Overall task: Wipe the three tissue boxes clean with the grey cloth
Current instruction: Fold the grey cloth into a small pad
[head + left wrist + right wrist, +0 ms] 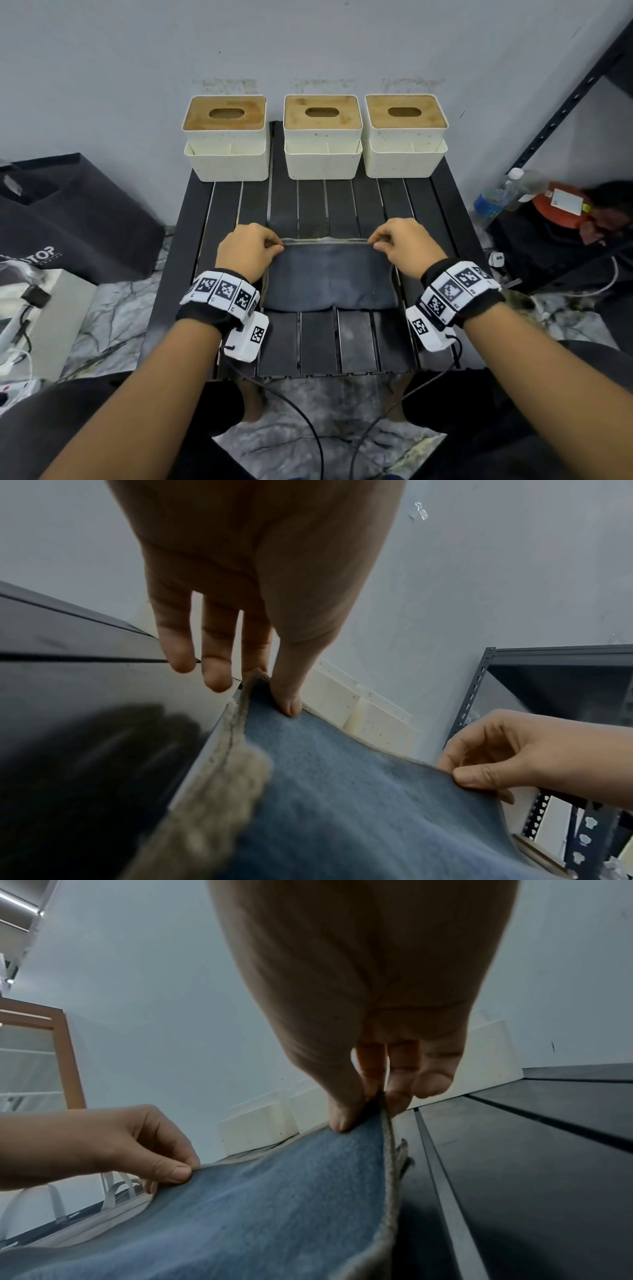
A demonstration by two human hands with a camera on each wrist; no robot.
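Against a pale grey wall stands a low black slatted table (pixel 424 205), and along its far edge sit the three cream tissue boxes with brown wooden lids, side by side: the left tissue box (pixel 226 137), the middle tissue box (pixel 323 136) and the right tissue box (pixel 405 135). Each lid has an oval slot, and each box stands in a cream tray.

Nearer to me, in the middle of the table, lies the grey-blue fleecy cloth with a beige stitched edge (pixel 329 277). Its near part rests flat on the slats; its far edge is raised off the table and drawn straight between my two hands.

My left hand (pixel 248 251) pinches the far left corner of the cloth between thumb (pixel 287 685) and forefinger, with the thumb lying on the blue face. In the left wrist view my other three fingers (pixel 212 653) hang down nearly straight and a little apart, free of the cloth, over the dark table.

My right hand (pixel 406 245) pinches the far right corner in the same way, the thumb (pixel 337 1099) pressed to the blue face and the forefinger behind the beige hem. My remaining fingers (pixel 431 1074) are curled close together just beside the hem; I cannot tell whether they touch it.

Left of the table is a black bag (pixel 68 219); right of it, a dark metal shelf (pixel 565 113) and a plastic bottle (pixel 496 195).
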